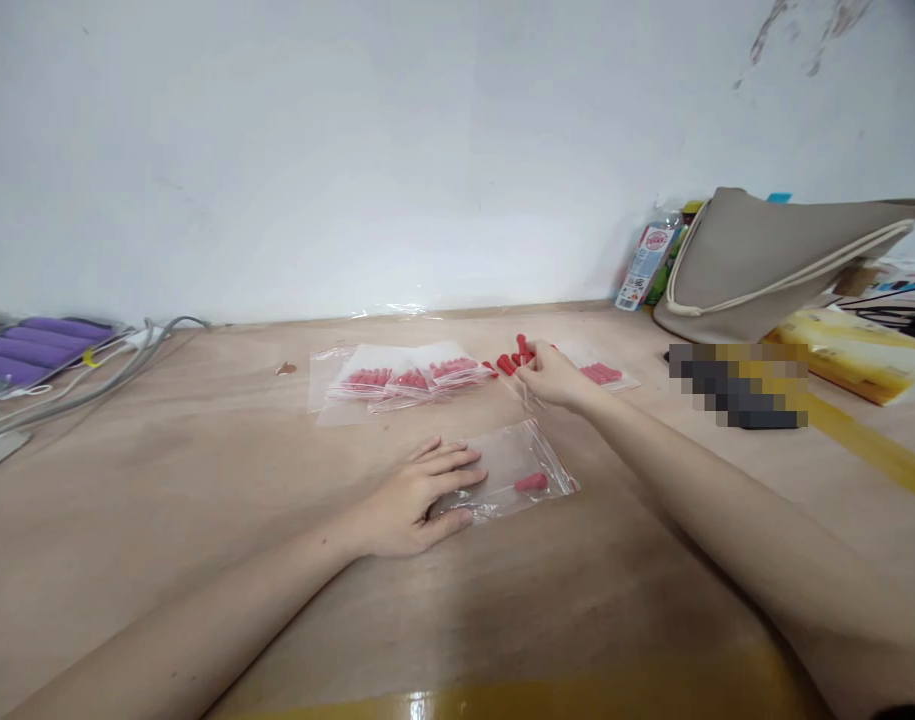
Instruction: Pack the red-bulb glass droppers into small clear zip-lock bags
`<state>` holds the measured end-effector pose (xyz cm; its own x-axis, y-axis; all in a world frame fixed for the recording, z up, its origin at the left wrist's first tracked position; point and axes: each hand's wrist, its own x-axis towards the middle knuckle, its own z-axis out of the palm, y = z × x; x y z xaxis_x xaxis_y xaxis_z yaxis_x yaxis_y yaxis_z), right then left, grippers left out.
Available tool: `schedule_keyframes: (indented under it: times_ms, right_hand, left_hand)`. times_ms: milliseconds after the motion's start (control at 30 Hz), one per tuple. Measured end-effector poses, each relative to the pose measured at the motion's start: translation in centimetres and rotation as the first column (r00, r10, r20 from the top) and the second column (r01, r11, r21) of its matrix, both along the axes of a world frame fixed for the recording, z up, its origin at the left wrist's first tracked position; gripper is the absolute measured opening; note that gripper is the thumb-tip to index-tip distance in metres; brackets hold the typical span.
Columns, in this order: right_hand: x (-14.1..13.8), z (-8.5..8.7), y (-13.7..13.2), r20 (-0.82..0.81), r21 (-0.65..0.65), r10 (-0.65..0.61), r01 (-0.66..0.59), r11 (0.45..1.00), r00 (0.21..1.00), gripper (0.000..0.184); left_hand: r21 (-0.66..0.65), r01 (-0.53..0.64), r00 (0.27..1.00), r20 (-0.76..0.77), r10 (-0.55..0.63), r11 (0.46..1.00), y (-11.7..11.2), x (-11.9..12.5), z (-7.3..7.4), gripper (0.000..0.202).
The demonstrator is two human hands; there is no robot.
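Observation:
My left hand [423,495] lies flat with its fingers stretched out over one end of a clear zip bag [494,450]. Inside that bag shows a single red bulb-ended piece [532,482]. Farther back, my right hand [551,375] has its fingers pinched on a small red bulb-ended piece [522,345]. Several loose red pieces [506,363] lie just left of those fingertips, partly hidden by the hand. To their left is an overlapping stack of filled clear bags [408,382], each showing several red pieces. Behind my right hand lies another filled bag [603,373].
Purple cylindrical cells [41,350] and cables [119,365] sit at the far left. On the right stand a drink carton [644,265] and a grey bag [772,260], with a yellow packet [847,350] and a blurred dark object [738,385] before them. The wall [352,160] closes the back.

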<state>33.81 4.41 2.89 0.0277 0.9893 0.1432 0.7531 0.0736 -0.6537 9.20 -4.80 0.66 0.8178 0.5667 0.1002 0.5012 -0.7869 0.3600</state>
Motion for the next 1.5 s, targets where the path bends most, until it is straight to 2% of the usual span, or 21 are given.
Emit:
schedule_keyframes:
  times_ms: [33,100,167,233,367,467,533,633,700,800,867,967,1067,1233,1300,1367,1433,1500]
  right_hand:
    - [0.7,-0.3,-0.7,-0.132,0.005,0.029,-0.029,1.000,0.991,0.046]
    - [2.1,-1.2,-2.4,-0.384,0.009,0.046,-0.046,0.999,0.922,0.070]
    - [3.2,-2.2,-4.1,-0.537,0.005,0.005,-0.003,1.000,0.844,0.082]
    - [3.7,-3.0,-5.6,-0.638,0.000,-0.038,0.049,0.999,0.769,0.085]
    - [3.0,-3.7,-7.6,-0.758,-0.031,-0.079,0.085,0.996,0.647,0.079]
    - [2.2,-3.6,-8.3,-0.824,-0.087,-0.086,0.025,0.996,0.560,0.059]
    - [2.1,-3.6,-8.7,-0.840,-0.117,-0.077,-0.042,0.992,0.537,0.048]
    - [2.8,-3.6,-9.2,-0.812,-0.139,-0.023,-0.155,0.978,0.583,0.042]
    - [3.6,-3.7,-9.2,-0.737,-0.152,0.043,-0.228,0.962,0.674,0.041]
    - [4.8,-3.9,-8.9,-0.540,-0.138,0.173,-0.289,0.947,0.823,0.036]
    - [5.2,-3.9,-8.6,-0.450,-0.100,0.245,-0.321,0.942,0.859,0.032]
    - [4.9,-3.8,-8.4,-0.411,-0.052,0.310,-0.362,0.931,0.857,0.028]
    - [4.0,-3.3,-8.7,-0.386,-0.057,0.362,-0.414,0.908,0.848,0.024]
    - [3.6,-2.5,-9.4,-0.498,-0.150,0.423,-0.556,0.818,0.757,0.028]
    - [3.9,-2.3,-8.9,-0.539,-0.152,0.386,-0.536,0.830,0.749,0.030]
    - [4.2,-2.2,-7.8,-0.484,-0.101,0.331,-0.427,0.898,0.810,0.027]
    - [4.1,-2.0,-6.2,-0.313,-0.019,0.275,-0.296,0.955,0.909,0.019]
    - [3.4,-1.8,-4.3,-0.073,0.064,0.222,-0.218,0.974,0.972,0.010]
  left_hand:
    - [-0.001,-0.001,1.000,0.000,0.001,1.000,0.0,0.0,0.0,0.045]
    - [0.002,0.000,1.000,0.000,0.000,1.000,0.0,0.0,0.0,0.045]
    - [0.006,0.003,1.000,0.000,-0.003,1.000,0.0,0.0,0.0,0.045]
    - [0.007,0.003,1.000,0.003,-0.003,1.000,0.0,0.1,0.2,0.045]
    - [0.009,0.004,1.000,-0.002,-0.004,1.000,0.0,0.1,0.4,0.045]
    - [0.014,0.006,1.000,0.004,-0.006,1.000,0.0,0.1,0.4,0.049]
    - [0.017,0.011,1.000,0.015,-0.011,1.000,0.0,0.1,0.3,0.052]
    - [0.020,0.017,1.000,0.018,-0.017,1.000,-0.1,0.1,0.3,0.054]
    - [0.020,0.017,1.000,0.011,-0.018,1.000,-0.1,0.1,0.3,0.054]
    - [0.018,0.017,1.000,0.004,-0.017,1.000,-0.1,0.1,0.4,0.053]
    - [0.018,0.018,1.000,0.008,-0.019,1.000,-0.1,0.1,0.4,0.053]
    - [0.019,0.025,1.000,0.016,-0.026,0.999,-0.1,0.1,0.4,0.053]
    - [0.023,0.033,0.999,0.031,-0.033,0.999,-0.1,0.1,0.4,0.053]
    - [0.009,0.032,0.999,0.016,-0.032,0.999,-0.2,0.2,0.6,0.052]
    - [0.003,0.027,1.000,0.006,-0.027,1.000,-0.2,0.3,0.7,0.050]
    - [-0.003,0.030,1.000,0.003,-0.030,1.000,-0.1,0.3,0.7,0.049]
    - [-0.005,0.033,0.999,0.006,-0.033,0.999,-0.1,0.3,0.6,0.048]
    - [-0.005,0.036,0.999,0.007,-0.036,0.999,0.0,0.3,0.6,0.049]
